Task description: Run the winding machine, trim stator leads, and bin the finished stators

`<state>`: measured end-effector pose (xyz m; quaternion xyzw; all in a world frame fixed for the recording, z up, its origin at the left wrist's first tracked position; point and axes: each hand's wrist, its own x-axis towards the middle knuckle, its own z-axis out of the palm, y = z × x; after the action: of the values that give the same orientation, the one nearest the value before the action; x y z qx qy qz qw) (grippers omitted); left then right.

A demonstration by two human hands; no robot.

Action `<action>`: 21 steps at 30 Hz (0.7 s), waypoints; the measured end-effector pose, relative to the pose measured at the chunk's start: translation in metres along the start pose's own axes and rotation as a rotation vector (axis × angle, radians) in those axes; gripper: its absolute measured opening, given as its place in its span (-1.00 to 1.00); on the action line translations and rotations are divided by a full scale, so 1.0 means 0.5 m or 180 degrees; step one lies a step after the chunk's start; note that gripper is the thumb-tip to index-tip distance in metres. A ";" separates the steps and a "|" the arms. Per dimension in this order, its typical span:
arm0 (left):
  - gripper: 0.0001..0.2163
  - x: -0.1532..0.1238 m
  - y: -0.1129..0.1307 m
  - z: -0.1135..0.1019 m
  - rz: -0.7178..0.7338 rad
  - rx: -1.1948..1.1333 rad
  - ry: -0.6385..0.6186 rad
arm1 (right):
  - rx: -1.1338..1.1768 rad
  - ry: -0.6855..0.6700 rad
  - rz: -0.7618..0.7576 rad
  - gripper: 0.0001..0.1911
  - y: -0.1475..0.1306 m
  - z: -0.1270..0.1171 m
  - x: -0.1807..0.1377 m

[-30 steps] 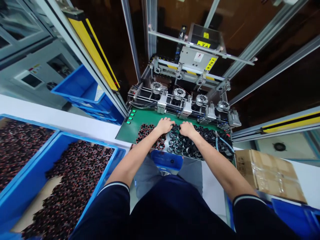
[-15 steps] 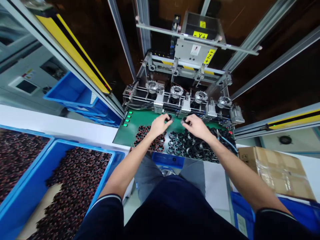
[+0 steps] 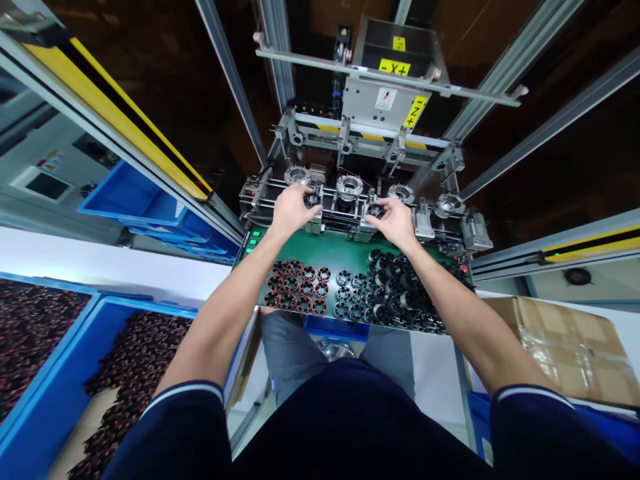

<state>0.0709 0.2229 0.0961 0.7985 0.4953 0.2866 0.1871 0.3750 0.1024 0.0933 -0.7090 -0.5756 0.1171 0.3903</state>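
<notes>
My left hand [image 3: 293, 212] pinches a black stator core [image 3: 312, 199] at the leftmost clamp block of the machine, just in front of the round metal fixture [image 3: 298, 175]. My right hand [image 3: 396, 222] grips another black stator core [image 3: 376, 211] by its rim, over the second clamp block. Fingers partly cover both cores. On the green work surface [image 3: 330, 247] below lie copper-wound stators [image 3: 299, 287] in rows at the left. Bare black stator cores [image 3: 357, 293] lie beside them, heaped higher toward the right [image 3: 407, 287], under my right forearm.
More round fixtures [image 3: 349, 188] line the machine, with a metal bar [image 3: 385, 79] above. Yellow light-curtain posts [image 3: 115, 113] flank it. A blue bin [image 3: 100, 317] of wound stators stands at left, a taped cardboard box [image 3: 575, 347] at right. A red button [image 3: 463, 269] sits at the surface's right edge.
Both hands have moved forward from above the green surface to the clamp blocks, each with its stator core. They are farther apart, and the camera view has shifted slightly.
</notes>
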 end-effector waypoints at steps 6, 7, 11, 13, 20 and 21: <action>-0.44 -0.006 -0.014 0.000 -0.0158 -0.0402 0.0215 | -0.0101 -0.0146 0.0130 -0.45 -0.004 -0.004 -0.004; -0.43 -0.012 -0.008 -0.002 -0.0277 -0.0606 0.0184 | -0.0091 -0.0209 0.0184 -0.45 -0.013 -0.007 -0.009; -0.42 -0.071 0.048 -0.023 -0.0834 -0.2535 0.0159 | 0.1407 -0.0356 0.0689 -0.31 -0.087 -0.041 -0.070; -0.42 -0.119 0.091 -0.047 -0.0959 -0.3510 0.0004 | 0.2452 -0.0604 0.0948 -0.23 -0.141 -0.077 -0.121; -0.52 -0.258 0.223 -0.158 -0.1169 -0.4670 -0.1015 | 0.2920 -0.1163 0.0694 -0.44 -0.277 -0.221 -0.249; -0.55 -0.268 0.234 -0.166 -0.1135 -0.4681 -0.1018 | 0.2931 -0.1131 0.0664 -0.46 -0.283 -0.234 -0.258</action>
<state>0.0510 0.0522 0.1914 0.4088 0.2657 0.3886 0.7819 0.3045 -0.0591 0.2321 -0.4861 -0.4478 0.5162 0.5447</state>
